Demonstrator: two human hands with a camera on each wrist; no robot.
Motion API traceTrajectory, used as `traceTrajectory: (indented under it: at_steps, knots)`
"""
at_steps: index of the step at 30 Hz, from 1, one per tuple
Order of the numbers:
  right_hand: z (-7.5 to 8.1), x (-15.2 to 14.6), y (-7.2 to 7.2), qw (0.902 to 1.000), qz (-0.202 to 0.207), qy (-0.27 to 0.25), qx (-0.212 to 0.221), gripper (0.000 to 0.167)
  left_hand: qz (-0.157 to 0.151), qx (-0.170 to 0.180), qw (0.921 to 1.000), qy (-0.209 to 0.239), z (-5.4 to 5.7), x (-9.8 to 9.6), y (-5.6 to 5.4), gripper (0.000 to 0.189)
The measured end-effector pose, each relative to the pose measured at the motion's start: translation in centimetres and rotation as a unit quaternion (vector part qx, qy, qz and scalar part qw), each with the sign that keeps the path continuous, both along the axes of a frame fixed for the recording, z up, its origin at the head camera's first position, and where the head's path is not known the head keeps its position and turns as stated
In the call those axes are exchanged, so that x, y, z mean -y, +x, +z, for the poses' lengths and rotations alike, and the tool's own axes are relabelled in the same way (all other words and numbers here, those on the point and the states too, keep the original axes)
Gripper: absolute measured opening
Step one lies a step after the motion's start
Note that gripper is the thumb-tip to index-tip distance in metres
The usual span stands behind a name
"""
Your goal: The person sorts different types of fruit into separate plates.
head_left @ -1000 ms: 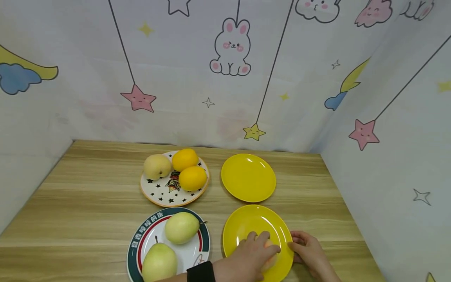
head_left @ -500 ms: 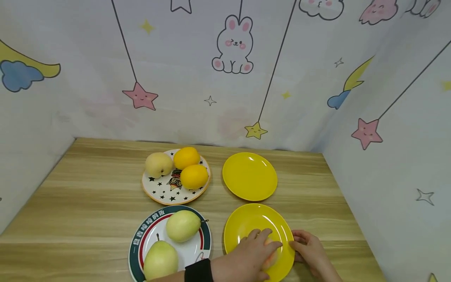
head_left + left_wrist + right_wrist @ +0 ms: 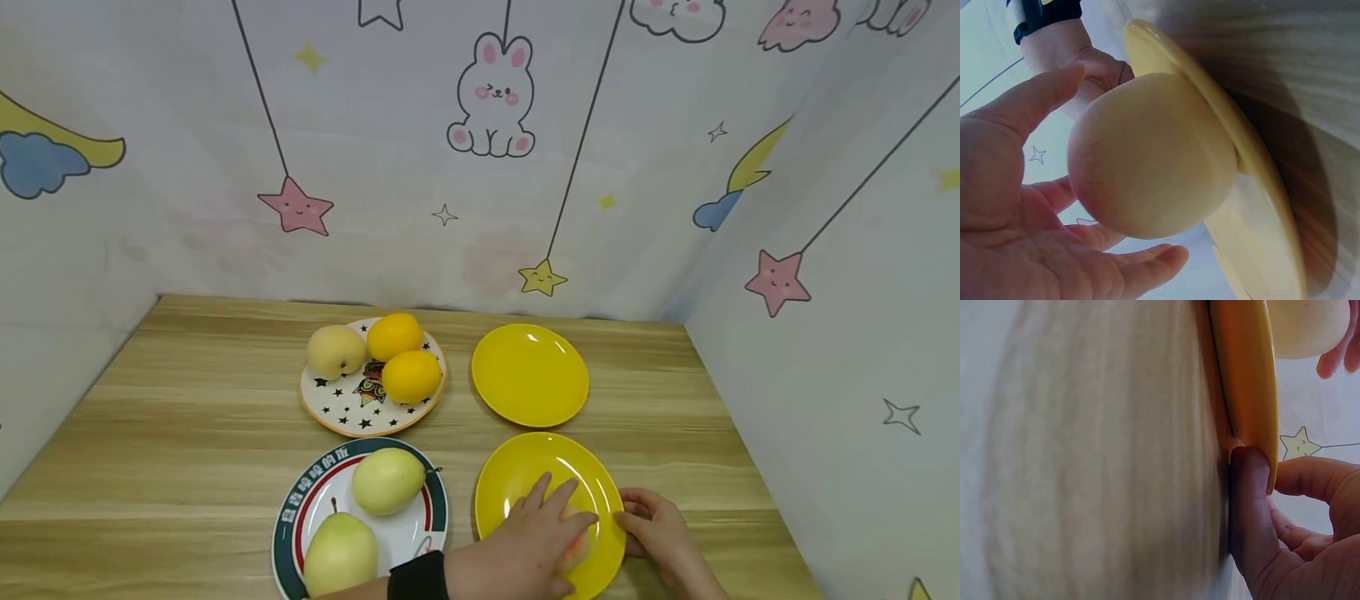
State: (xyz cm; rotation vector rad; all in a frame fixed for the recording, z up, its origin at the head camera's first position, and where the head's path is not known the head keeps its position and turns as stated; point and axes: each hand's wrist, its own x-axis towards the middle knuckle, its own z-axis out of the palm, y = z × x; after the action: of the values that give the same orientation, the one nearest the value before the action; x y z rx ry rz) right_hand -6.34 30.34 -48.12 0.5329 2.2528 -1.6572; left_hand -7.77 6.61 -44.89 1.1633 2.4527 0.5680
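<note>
From my head camera, I see my left hand above the near yellow plate, its fingers spread over a blushed fruit that lies on that plate, partly hidden beneath them. A black wristband circles that wrist. At the right rim of the near yellow plate, my right hand pinches the edge. Just beyond the near yellow plate lies a far yellow plate. To its left is a green-rimmed plate with two green pears. Beyond it to the left, a star-patterned plate bears two lemons and a pale yellow fruit. The wooden table spreads under the near yellow plate, and a cartoon-printed backdrop rises behind.

From my left wrist, I see the blushed fruit up close, resting on the near yellow plate. My left fingers are apart from one another, my thumb standing off the fruit's side; whether the fingertips behind it touch, I cannot tell. My right hand shows past the fruit, at the rim of the near yellow plate, with a dark band at that wrist.

From my right wrist, I see the rim of the near yellow plate pinched between my digits, one on its table side, another on its upper face. Part of the blushed fruit shows over that upper face, my left fingertips near it.
</note>
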Motion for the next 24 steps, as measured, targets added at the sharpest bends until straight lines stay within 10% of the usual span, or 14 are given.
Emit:
traceTrajectory:
  at_steps: [17, 24]
  knots:
    - [0.0, 0.3, -0.1, 0.9995, -0.026, 0.017, 0.009, 0.042, 0.019, -0.031, 0.9993, -0.009, 2.6, 0.7, 0.2, 0.067]
    - [-0.1, 0.4, -0.1, 0.9993, -0.032, 0.016, 0.009, 0.041, 0.027, 0.011, 0.9996, -0.005, 3.9, 1.6, 0.1, 0.068]
